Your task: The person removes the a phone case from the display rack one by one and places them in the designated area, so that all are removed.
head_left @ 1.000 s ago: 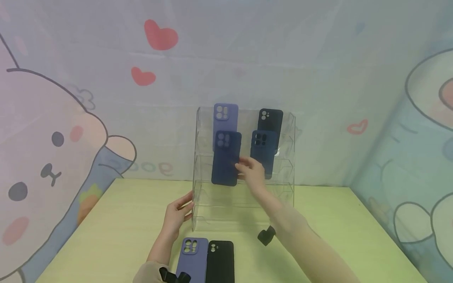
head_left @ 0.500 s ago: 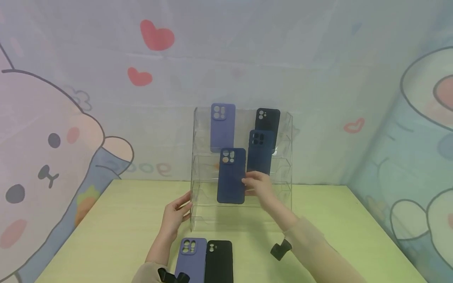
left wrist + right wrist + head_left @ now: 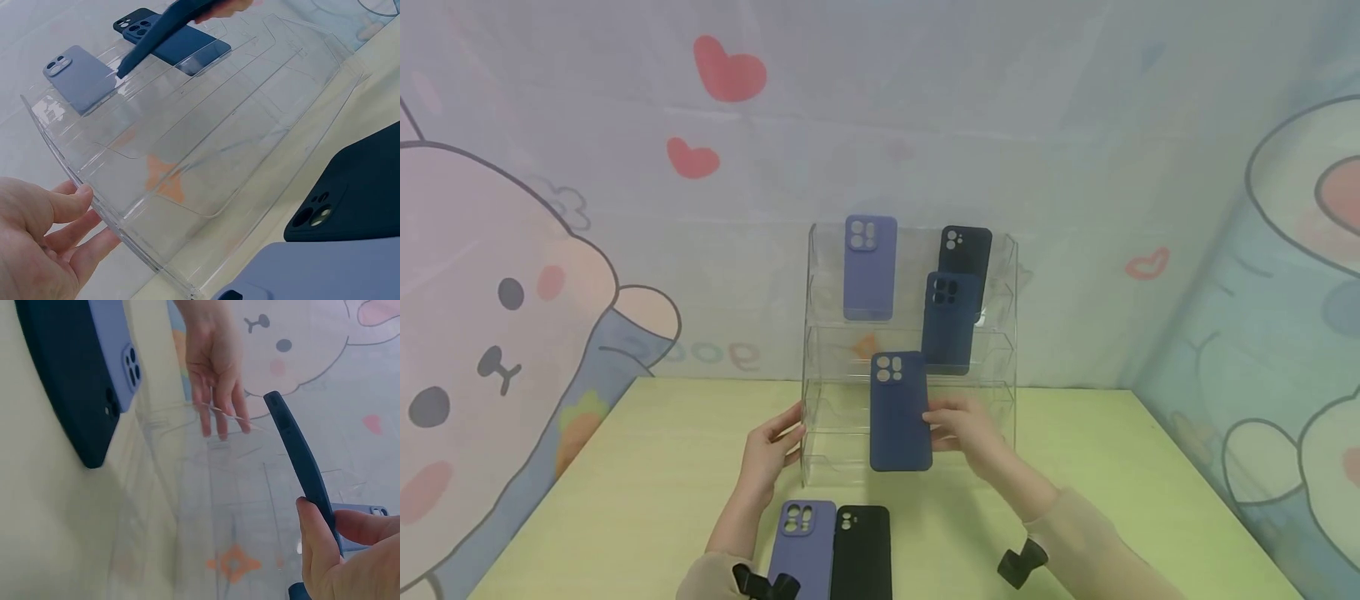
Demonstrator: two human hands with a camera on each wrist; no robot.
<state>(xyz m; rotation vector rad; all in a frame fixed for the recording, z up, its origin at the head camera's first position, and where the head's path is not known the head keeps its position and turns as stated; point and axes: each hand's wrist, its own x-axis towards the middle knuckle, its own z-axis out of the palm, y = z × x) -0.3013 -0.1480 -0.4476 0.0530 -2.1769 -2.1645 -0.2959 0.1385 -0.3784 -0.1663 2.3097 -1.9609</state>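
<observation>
In the head view my right hand [image 3: 966, 429] pinches a dark blue phone case [image 3: 900, 417] by its right edge, in front of the rack's lower tiers. The right wrist view shows this case [image 3: 303, 453] edge-on, between thumb and fingers. My left hand [image 3: 767, 450] holds the left side of a clear acrylic display rack [image 3: 835, 408], thumb and fingertips at its side panel [image 3: 128, 240]. Higher on the rack stand a lavender phone case [image 3: 870, 279] at left, a black phone case [image 3: 966, 248] at right, and a blue phone case [image 3: 947, 333] overlapping the black one.
On the light yellow table [image 3: 625, 492], before the rack, another lavender case [image 3: 808, 550] and another black case [image 3: 862, 554] lie side by side, cut off by the frame's lower edge. A cloth backdrop [image 3: 1075, 167] with cartoon prints hangs behind the table.
My right hand has brought the dark blue case down and slightly right, from over the upper lavender case to the lower tiers. My left hand stays at the rack's side.
</observation>
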